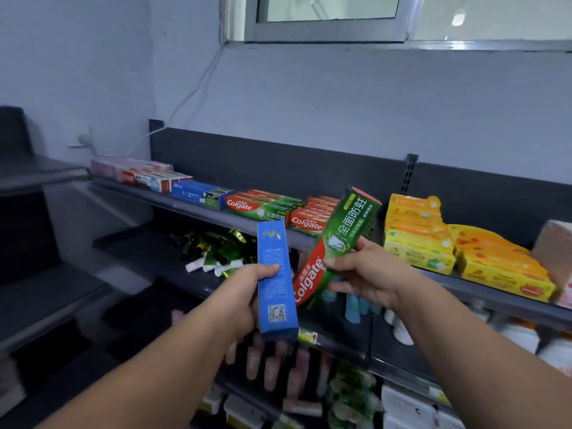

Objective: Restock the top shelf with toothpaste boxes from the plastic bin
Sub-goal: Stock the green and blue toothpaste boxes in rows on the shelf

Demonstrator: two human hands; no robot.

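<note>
Pale matte wall, smooth painted finish; metal-framed window at its head; thin white cable hanging down the left side.

Top shelf: dark metal board with a flat upright back panel, running from left to right.
- Red-and-white cartons, far left end, lying flat, somewhat blurred.
- Blue carton, just beside them, lying flat.
- Green Colgate stack, glossy card, long rectangular, faces forward.
- Red Colgate stack, touching the green stack's right side.
- Yellow cartons, stacked, with shaped hang tabs on top; further yellow-orange cartons beside them.

Lower shelf: green tubes with white caps, lying loose in a heap.

Held items, in front of the shelf edge, not resting on it:
- Blue box, slim rectangular card, printed text and a QR code on the facing side, nearly upright. Left hand grips its lower half, thumb across the front, fingers wrapped behind.
- Green Colgate box, glossy card, red lower end, tilted with its top to the right, over the red stack. Right hand grips its middle, fingers curled round both long edges.
</note>
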